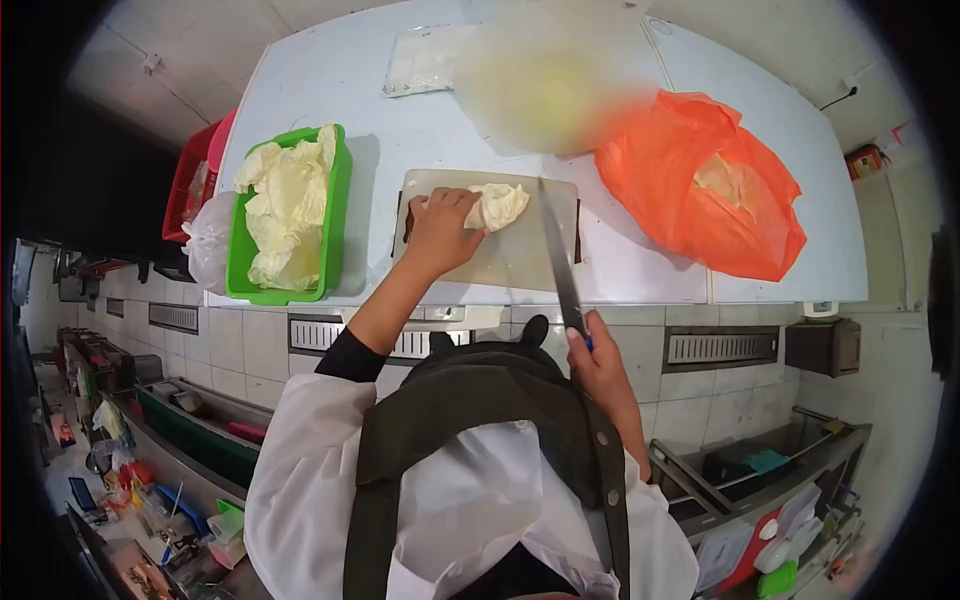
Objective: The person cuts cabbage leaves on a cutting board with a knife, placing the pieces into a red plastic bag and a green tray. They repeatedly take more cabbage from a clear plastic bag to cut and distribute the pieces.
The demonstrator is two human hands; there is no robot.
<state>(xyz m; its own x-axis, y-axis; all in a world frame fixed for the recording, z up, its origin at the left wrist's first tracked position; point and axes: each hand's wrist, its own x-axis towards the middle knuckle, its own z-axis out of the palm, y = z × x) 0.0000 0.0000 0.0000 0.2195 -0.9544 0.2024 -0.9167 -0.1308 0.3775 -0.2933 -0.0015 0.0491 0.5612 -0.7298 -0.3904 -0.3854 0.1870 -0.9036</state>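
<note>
A pale cutting board (520,262) lies on the white table. My left hand (443,228) rests on it with bent fingers closed against a crumpled pale leafy piece (502,206). In my right hand (602,362), at the table's front edge, is a long knife (560,262); its blade points away from me over the board's right part, apart from the leafy piece. To the left, a green basket (337,215) holds pale yellow leaves (288,205). An orange plastic bag (690,215) stands open on the right with something pale inside.
A blurred round shape (550,90) covers the table's far middle, beside a flat clear packet (425,62). Left of the green basket are a white plastic bag (208,240) and a red crate (188,180). Metal racks and containers stand behind me on both sides.
</note>
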